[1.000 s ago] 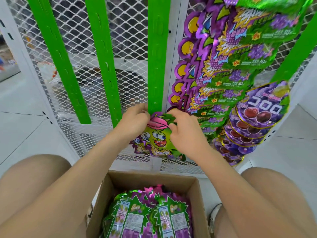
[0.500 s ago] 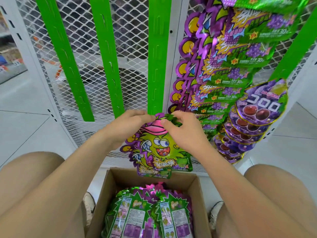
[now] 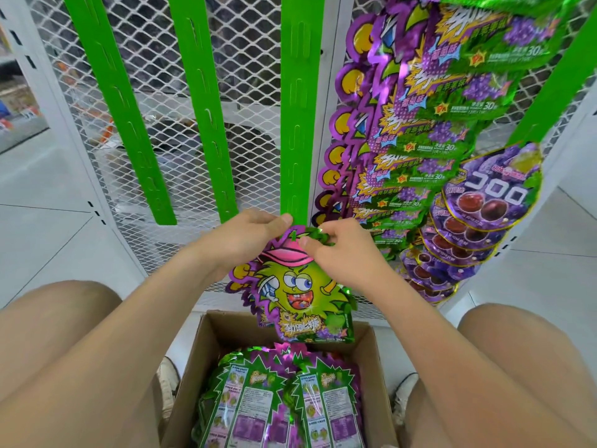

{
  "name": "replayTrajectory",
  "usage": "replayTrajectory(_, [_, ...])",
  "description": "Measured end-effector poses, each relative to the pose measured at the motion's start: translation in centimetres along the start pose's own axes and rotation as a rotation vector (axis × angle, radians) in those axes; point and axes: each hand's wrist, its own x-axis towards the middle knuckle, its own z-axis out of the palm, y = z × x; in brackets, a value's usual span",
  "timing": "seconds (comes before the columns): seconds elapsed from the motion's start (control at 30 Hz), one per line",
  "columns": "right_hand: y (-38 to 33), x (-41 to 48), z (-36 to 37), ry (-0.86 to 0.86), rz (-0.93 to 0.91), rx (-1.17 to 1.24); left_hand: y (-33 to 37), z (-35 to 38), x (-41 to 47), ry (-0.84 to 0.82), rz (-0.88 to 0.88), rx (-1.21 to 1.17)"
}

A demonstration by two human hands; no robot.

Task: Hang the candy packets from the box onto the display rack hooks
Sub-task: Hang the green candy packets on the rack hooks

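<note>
A green and purple candy packet (image 3: 300, 295) with a cartoon face and pink cap hangs from my two hands. My left hand (image 3: 245, 237) pinches its top left edge. My right hand (image 3: 342, 250) pinches its top right, thumb on the pink cap. The packet's top sits just below the bottom end of the middle green hanging strip (image 3: 298, 108). Below, an open cardboard box (image 3: 206, 347) holds more packets (image 3: 277, 402) lying back side up. A column of the same packets (image 3: 416, 130) hangs on the rack to the right.
Two more bare green strips (image 3: 119, 101) (image 3: 206, 105) hang on the white mesh rack (image 3: 245, 59) at left. Round purple grape packets (image 3: 484, 202) hang at lower right. My bare knees flank the box on a white tiled floor (image 3: 42, 234).
The packet has come away from the mesh towards me and dropped lower over the box, now facing me more fully. Both hands kept their pinch on its top.
</note>
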Motion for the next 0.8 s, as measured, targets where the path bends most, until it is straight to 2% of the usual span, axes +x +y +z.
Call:
replayTrajectory(0.07, [0.3,-0.1,0.1,0.000,-0.029,-0.052,-0.6,0.1,0.0,0.040,0.151,0.181])
replayTrajectory(0.17, [0.8,-0.5,0.5,0.052,-0.071,-0.154,-1.8,0.9,0.2,0.223,0.396,0.485])
replayTrajectory(0.33, [1.2,-2.1,0.0,0.299,-0.096,-0.552,-3.7,3.2,-0.6,0.514,0.585,0.586])
replayTrajectory(0.4, [2.3,-2.8,0.2,0.233,-0.023,-0.581,-4.0,3.6,-0.8,0.573,0.651,0.672])
replayTrajectory(0.47, [4.1,-3.4,1.4,0.038,0.098,-0.535,-4.6,4.0,-0.7,0.372,0.661,0.691])
replayTrajectory(0.57, [7.0,-3.5,4.5,-0.322,0.210,-0.510,-6.2,5.0,-0.6,-0.107,0.509,0.753])
replayTrajectory(0.63, [9.2,-4.1,7.2,-0.468,0.245,-0.524,-7.1,5.6,-0.8,-0.350,0.417,0.835])
replayTrajectory(0.7, [11.8,-5.4,10.1,-0.524,0.279,-0.549,-7.8,6.3,-0.7,-0.487,0.350,0.909])
replayTrajectory(0.8, [15.9,-8.2,14.9,-0.550,0.371,-0.579,-9.3,6.8,-0.2,-0.548,0.277,0.979])
